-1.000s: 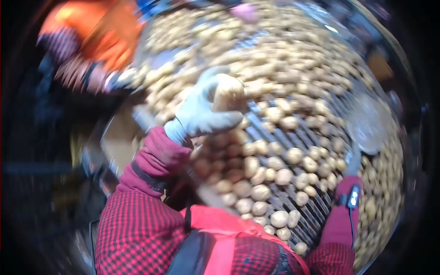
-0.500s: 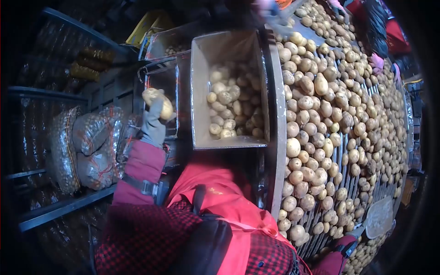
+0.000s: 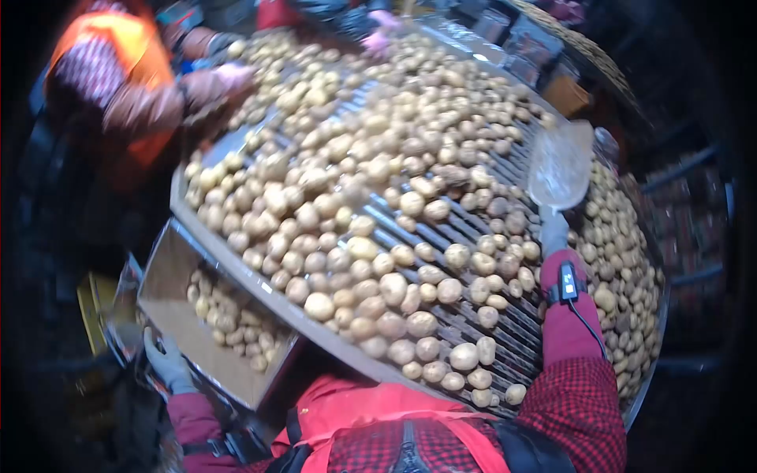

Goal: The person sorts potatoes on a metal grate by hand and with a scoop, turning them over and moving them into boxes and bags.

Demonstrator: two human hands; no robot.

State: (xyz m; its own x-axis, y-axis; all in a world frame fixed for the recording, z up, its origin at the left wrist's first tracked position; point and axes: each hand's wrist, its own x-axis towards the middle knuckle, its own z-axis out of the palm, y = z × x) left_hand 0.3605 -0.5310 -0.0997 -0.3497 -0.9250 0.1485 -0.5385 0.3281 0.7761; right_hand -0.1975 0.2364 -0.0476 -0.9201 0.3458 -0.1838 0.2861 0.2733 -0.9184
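Potatoes (image 3: 392, 288), heaped thick across the roller table (image 3: 505, 331), from the far end right down to the near rim. More of them down in the cardboard box (image 3: 162, 276) set just below the table's near-left edge, partly filled. Looks like sorting in mid-flow: picking off the table on one side, steering the stream on the other.

Right hand (image 3: 553, 233), gloved, closed tight round the handle of a flat paddle (image 3: 561, 162). Blade raised and tilted over the right-hand run of the table, above the potatoes rather than pressed into them, as far as can be told. Wrist device (image 3: 568, 277) with a cable strapped just below the glove.

Left hand (image 3: 167, 361), gloved too, low at the near outer corner of the box, touching or just beside its wall. No potato seen in it. Fingers partly lost in the dark there, so impossible to tell whether curled on the rim or merely resting loose.

Judging from this: between picks. Next move likely calling for the left hand up over the table's rim to the nearest potatoes, fingers spread wide enough to wrap one without nudging its neighbours off the edge. For the paddle, a low sweep, blade flat to the rollers.

Across the table, a co-worker (image 3: 118, 71) in an orange vest, co-worker's hand (image 3: 233, 76) on the far-left potatoes; a pink-gloved hand (image 3: 378, 41) at the far end.
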